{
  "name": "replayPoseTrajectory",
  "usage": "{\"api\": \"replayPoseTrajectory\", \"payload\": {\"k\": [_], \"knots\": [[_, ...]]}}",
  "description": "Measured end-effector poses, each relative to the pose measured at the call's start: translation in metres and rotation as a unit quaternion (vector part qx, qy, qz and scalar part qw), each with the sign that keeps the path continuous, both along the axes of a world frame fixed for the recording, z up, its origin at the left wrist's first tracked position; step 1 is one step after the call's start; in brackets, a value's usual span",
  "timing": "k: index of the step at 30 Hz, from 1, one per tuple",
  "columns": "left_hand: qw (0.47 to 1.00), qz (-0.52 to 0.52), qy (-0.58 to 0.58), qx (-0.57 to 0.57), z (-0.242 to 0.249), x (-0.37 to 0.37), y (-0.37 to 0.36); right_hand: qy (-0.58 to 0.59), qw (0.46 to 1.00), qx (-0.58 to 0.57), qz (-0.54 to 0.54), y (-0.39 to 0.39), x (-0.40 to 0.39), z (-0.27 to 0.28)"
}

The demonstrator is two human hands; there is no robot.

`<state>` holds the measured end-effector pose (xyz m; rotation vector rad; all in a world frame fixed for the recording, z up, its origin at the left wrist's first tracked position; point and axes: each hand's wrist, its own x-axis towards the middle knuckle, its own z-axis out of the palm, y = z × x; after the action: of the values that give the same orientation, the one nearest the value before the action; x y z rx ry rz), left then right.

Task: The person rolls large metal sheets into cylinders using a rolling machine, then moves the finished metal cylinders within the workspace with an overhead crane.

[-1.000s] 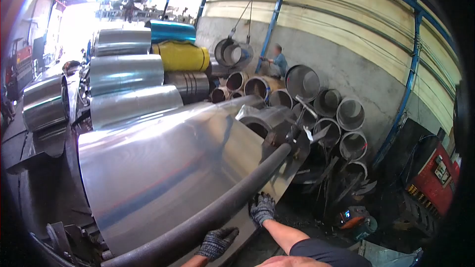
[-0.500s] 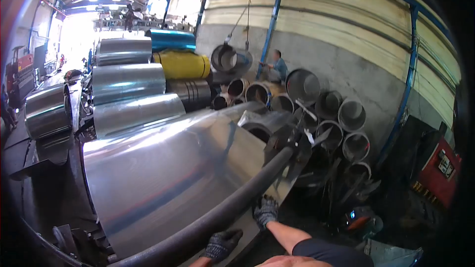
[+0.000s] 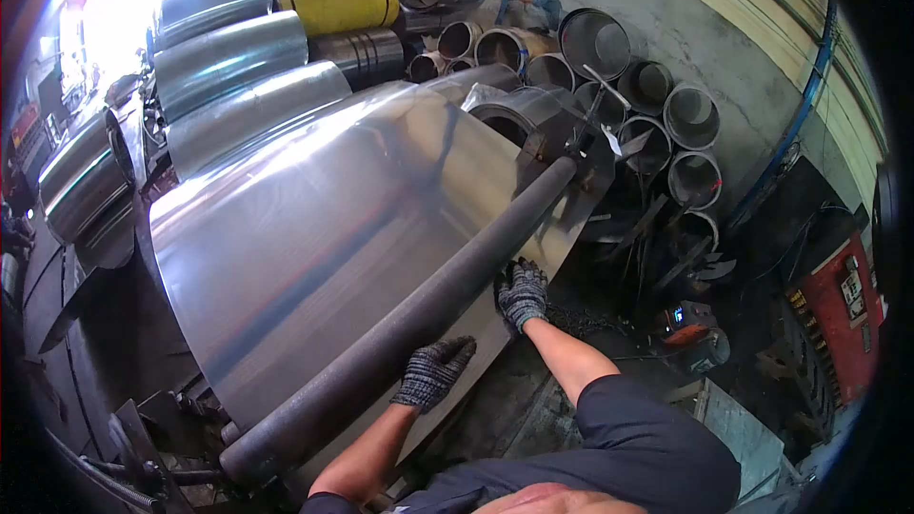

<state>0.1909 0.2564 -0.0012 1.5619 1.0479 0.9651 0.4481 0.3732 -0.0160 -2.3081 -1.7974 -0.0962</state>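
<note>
A wide shiny metal sheet (image 3: 324, 228) curves up from under a long dark steel roller (image 3: 409, 324), which runs diagonally across it. My left hand (image 3: 433, 373), in a grey and black knit glove, is by the near side of the roller, over the sheet's near strip, fingers stretched toward the right. My right hand (image 3: 523, 293), gloved the same way, lies with spread fingers on the sheet near its edge, just beside the roller. Neither hand holds anything that I can see.
Rolled metal cylinders (image 3: 233, 57) and a yellow roll (image 3: 338, 6) lie behind. Pipes (image 3: 692, 116) are stacked by the wall. A co-worker (image 3: 545, 2) is beyond them. A red machine (image 3: 838, 314) stands at the right, near an orange device with a lit display (image 3: 687, 322).
The view has tilted down, showing more of my arms and lap. My left hand's fingers look more stretched out; my right hand remains by the sheet's edge.
</note>
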Motion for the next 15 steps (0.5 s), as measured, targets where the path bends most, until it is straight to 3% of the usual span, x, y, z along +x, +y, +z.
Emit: {"api": "replayPoseTrajectory", "payload": {"k": [15], "knots": [[1.0, -0.005, -0.01, 0.002, -0.0045, -0.0009, 0.001, 0.008, 1.0, 0.012, 0.0, 0.0012, 0.0014, -0.0029]]}}
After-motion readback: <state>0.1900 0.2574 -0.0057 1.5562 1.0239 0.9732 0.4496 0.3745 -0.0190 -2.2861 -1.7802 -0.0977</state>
